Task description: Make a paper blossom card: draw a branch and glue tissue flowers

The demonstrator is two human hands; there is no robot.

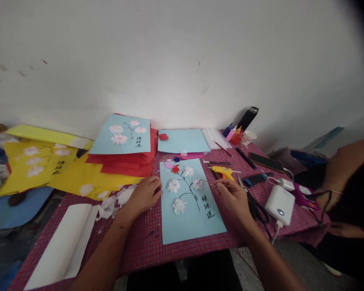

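In front of me lies a light blue sheet (188,226) with a drawn dark branch, several white paper blossoms (179,206) with dark specks, and black handwritten characters. My left hand (150,192) rests at its left edge, fingers curled in, with nothing visible in them. My right hand (232,194) pinches a thin stick (208,181) whose tip reaches the right-hand blossom (198,184). At the top of the sheet are a red blob of paint (175,168), a pink patch (169,164) and a dark blue one (176,159).
A yellow glue gun (223,172), black-handled scissors (255,204) and a white power bank (280,205) lie to the right. Paint bottles (237,136) and a paper cup (248,138) stand behind. Finished sheets (109,141) are stacked left. Another person's arm (348,169) is at right.
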